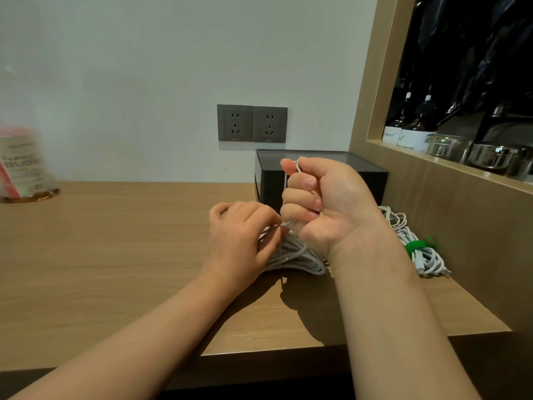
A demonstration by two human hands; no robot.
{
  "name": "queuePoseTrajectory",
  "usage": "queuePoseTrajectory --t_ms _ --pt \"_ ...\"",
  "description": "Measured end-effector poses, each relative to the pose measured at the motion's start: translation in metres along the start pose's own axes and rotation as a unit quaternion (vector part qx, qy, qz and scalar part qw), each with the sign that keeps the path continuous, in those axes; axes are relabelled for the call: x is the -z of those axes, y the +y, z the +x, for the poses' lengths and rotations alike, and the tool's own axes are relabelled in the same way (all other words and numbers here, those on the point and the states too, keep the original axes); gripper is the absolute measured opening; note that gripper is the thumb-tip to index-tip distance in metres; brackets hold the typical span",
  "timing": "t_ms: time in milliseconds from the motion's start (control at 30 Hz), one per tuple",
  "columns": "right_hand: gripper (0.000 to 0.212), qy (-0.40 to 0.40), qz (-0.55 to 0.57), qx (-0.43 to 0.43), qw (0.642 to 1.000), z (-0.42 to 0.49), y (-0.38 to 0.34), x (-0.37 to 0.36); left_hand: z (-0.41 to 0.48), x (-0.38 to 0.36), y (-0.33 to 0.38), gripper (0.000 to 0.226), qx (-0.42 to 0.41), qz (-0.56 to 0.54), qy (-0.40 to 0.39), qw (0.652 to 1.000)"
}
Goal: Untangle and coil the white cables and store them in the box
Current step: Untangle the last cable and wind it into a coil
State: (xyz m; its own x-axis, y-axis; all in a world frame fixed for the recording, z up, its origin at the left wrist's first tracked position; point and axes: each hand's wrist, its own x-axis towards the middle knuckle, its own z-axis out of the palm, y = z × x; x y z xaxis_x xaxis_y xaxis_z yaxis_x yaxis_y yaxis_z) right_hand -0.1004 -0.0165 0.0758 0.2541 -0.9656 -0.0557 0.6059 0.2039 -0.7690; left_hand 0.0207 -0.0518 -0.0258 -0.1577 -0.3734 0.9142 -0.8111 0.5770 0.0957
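**Coiling the cable, with the box waiting just behind**

From where I stand, the right hand [326, 203] is balled into a fist and raised in front of the black box [372, 180]. A thin strand [286, 183] of the white cable [297, 255] is nipped under its thumb and runs down past the curled fingers. The left hand [242, 241] sits lower, its fingertips pinching the same cable just where it leaves the heap of loops. That heap lies on the table [115, 255] between the two wrists.

The box stands by the wall, close behind the hands, and I can't tell from here whether its top is open. A second bundle [429, 261], bound with a green tie [415, 246], lies on the table to the right, near the wooden panel.

To my eye this is the coiling stage. It would go best with the strand held lightly taut between the hands. Then the left hand can lay each turn flat onto the loops rather than across them. Pulling too hard would likely drag the heap or tighten a snag. Loops of even size should sit in the box without springing apart.
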Motion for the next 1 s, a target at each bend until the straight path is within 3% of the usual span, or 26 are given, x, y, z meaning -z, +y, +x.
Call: queuePoseTrajectory --t_ms 100,267,700,900,1000 --pt "0.029 0.018 -0.017 0.014 1.0 -0.001 -0.001 0.001 0.0 -0.001 -0.005 0.004 0.03 -0.02 -0.013 0.999" --pt "0.034 0.025 -0.035 0.026 0.999 -0.001 -0.004 0.002 0.0 -0.001 -0.006 0.02 0.07 -0.064 -0.029 0.995" --pt "0.023 -0.101 -0.063 0.111 0.987 -0.006 -0.003 0.0 0.005 -0.002 -0.01 0.021 0.107 -0.064 -0.111 0.986" --pt "0.042 0.016 -0.11 0.054 0.992 -0.002 -0.006 0.016 0.0 0.0 -0.01 0.02 0.096 -0.055 -0.144 0.983" --pt "0.039 0.034 -0.177 0.042 0.983 -0.004 -0.009 0.021 0.001 0.001 -0.008 0.015 0.113 -0.046 -0.143 0.982"
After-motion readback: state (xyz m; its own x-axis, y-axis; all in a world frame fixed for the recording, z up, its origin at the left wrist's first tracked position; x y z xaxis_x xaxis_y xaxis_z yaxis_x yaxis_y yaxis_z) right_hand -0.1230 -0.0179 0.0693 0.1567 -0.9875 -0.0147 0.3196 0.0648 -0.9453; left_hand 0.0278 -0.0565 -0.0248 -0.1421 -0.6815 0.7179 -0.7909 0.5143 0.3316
